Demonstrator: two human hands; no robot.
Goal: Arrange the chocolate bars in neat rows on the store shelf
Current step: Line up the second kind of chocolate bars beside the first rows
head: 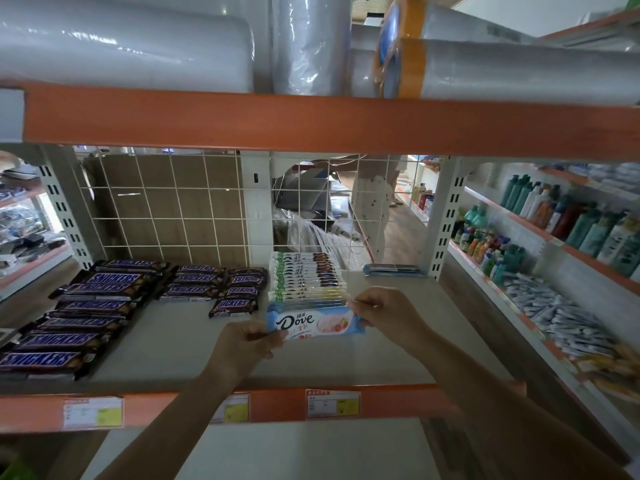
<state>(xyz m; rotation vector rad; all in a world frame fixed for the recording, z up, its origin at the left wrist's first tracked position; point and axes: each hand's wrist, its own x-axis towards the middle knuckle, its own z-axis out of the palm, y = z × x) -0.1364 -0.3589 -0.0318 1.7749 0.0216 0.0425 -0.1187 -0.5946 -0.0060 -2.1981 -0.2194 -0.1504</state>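
We hold a light-blue Dove bar [313, 323] flat between both hands, the left hand [242, 344] pinching its left end and the right hand [384, 311] pinching its right end, just in front of a row of Dove bars [308, 278] standing on the shelf [173, 341]. To the left lie rows of Snickers bars [100, 299], some of them askew.

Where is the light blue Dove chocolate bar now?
The light blue Dove chocolate bar is centre, held by both hands at the near end of the Dove row.
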